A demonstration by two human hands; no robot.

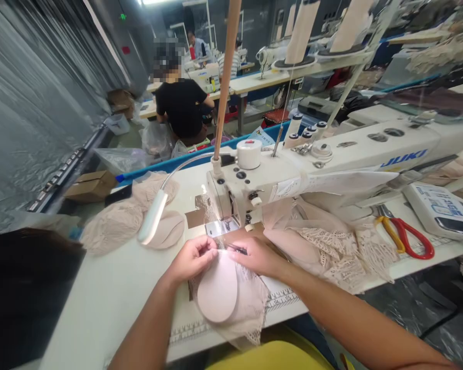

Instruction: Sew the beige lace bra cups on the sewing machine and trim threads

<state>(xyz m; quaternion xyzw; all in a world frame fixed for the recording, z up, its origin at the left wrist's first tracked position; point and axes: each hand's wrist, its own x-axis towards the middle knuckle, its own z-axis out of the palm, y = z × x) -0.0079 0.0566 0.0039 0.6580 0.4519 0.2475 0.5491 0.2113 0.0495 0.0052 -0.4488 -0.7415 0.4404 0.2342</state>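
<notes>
A: What does the left hand [193, 260] do?
B: It pinches the top edge of a pale oval piece [218, 292], which lies toward six o'clock, over lace fabric [255, 304].
A: And the right hand [256, 256]?
B: Its fingers are closed around a slim dark tool [238, 249], beside the same edge; how firmly, I cannot tell.
A: What is around them?
B: The sewing machine [268, 177] stands at twelve o'clock, the scissors [402, 234] lie at three.
</notes>
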